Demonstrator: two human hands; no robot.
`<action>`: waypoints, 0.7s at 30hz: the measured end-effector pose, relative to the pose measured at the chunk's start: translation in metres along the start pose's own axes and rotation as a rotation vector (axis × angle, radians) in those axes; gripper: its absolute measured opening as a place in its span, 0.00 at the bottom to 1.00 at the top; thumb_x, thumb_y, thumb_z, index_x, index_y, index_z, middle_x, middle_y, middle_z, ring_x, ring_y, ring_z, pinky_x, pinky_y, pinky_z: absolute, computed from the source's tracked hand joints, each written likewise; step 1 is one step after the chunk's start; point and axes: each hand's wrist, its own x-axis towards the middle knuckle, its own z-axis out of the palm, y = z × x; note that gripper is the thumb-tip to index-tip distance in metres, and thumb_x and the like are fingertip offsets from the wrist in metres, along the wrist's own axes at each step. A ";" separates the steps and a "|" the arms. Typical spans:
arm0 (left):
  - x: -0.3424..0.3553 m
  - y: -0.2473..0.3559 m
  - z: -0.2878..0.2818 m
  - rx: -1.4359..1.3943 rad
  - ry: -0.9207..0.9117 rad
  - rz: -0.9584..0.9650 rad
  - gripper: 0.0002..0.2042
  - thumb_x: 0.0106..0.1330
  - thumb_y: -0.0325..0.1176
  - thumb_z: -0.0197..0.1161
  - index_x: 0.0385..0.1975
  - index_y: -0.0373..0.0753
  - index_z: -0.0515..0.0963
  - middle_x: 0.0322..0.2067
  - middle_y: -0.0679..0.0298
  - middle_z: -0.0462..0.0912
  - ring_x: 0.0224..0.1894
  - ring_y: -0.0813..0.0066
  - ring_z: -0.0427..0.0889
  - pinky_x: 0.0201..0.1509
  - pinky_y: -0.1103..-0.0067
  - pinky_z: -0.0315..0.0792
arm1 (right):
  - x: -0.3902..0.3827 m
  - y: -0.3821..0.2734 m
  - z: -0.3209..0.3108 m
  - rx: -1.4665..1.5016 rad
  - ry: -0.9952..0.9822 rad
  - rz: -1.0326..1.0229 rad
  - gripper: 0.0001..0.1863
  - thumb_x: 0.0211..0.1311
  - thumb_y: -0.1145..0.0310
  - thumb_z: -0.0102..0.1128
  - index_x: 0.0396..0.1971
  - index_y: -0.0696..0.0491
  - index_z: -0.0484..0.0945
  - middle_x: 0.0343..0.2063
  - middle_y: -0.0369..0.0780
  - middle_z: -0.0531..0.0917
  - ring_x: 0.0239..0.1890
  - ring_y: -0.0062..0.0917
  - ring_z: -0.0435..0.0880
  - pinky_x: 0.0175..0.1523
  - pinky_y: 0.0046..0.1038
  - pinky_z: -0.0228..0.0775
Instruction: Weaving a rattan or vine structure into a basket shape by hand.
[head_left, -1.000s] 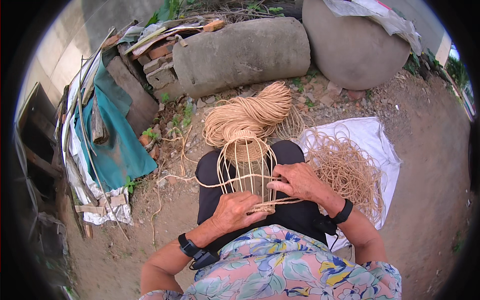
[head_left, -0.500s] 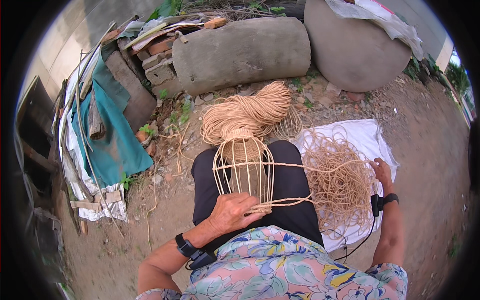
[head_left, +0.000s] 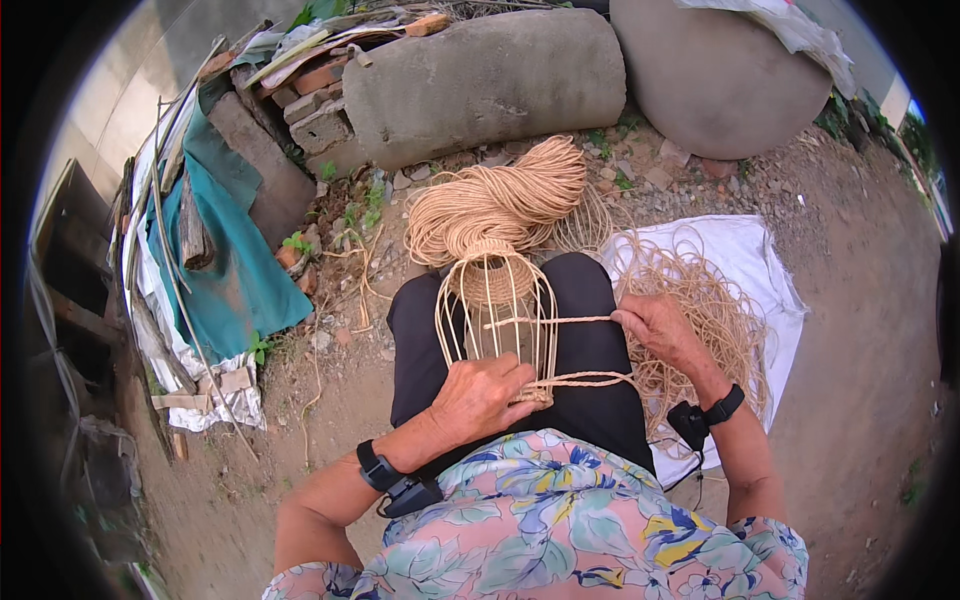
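Observation:
Between my knees lies a basket frame [head_left: 497, 285], with a woven far end and pale, bare ribs running toward me. My left hand [head_left: 487, 397] grips its near rim, fingers closed over the edge. To the right, my right hand [head_left: 660, 328] pinches a twisted cord [head_left: 565, 319] that stretches level across to the ribs. A second cord strand [head_left: 590, 379] runs rightward from the rim by my left hand. Loose tangled cord [head_left: 705, 300] lies beneath and beyond my right hand, on a white sack [head_left: 780, 290].
A thick hank of cord [head_left: 500, 200] rests just past the basket frame. Farther back stand a grey concrete block [head_left: 490, 85] and a rounded grey slab [head_left: 720, 75]. At the left, teal cloth [head_left: 225, 240] drapes over boards and bricks.
My right hand has moved left from the sack's far edge toward my knee, with the cord in it. My left hand stays at the basket frame's rim.

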 end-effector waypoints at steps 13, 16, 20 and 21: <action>-0.011 -0.047 -0.063 -0.461 0.308 -0.215 0.10 0.69 0.33 0.55 0.41 0.34 0.78 0.32 0.59 0.81 0.35 0.70 0.82 0.40 0.76 0.75 | -0.069 -0.050 -0.023 0.841 -0.600 0.415 0.19 0.67 0.60 0.56 0.51 0.56 0.77 0.36 0.39 0.83 0.33 0.18 0.81 0.35 0.20 0.73; -0.024 -0.044 -0.047 -0.557 0.200 -0.248 0.09 0.70 0.30 0.54 0.40 0.32 0.78 0.30 0.61 0.81 0.33 0.74 0.82 0.39 0.78 0.76 | -0.066 -0.063 0.014 1.072 -0.668 0.449 0.24 0.69 0.60 0.55 0.60 0.56 0.69 0.37 0.41 0.83 0.34 0.18 0.82 0.35 0.20 0.75; -0.044 -0.036 -0.024 -0.643 0.156 -0.344 0.09 0.71 0.30 0.54 0.40 0.32 0.78 0.29 0.62 0.81 0.32 0.77 0.81 0.39 0.79 0.76 | -0.058 -0.068 0.038 1.397 -0.489 0.451 0.28 0.69 0.60 0.54 0.64 0.57 0.63 0.38 0.44 0.83 0.33 0.20 0.83 0.35 0.22 0.77; -0.050 -0.035 -0.020 -0.725 0.118 -0.385 0.09 0.71 0.30 0.53 0.41 0.33 0.78 0.29 0.63 0.81 0.33 0.78 0.80 0.39 0.80 0.76 | -0.054 -0.072 0.041 1.559 -0.454 0.416 0.30 0.69 0.61 0.54 0.65 0.58 0.60 0.38 0.45 0.82 0.33 0.21 0.84 0.35 0.23 0.78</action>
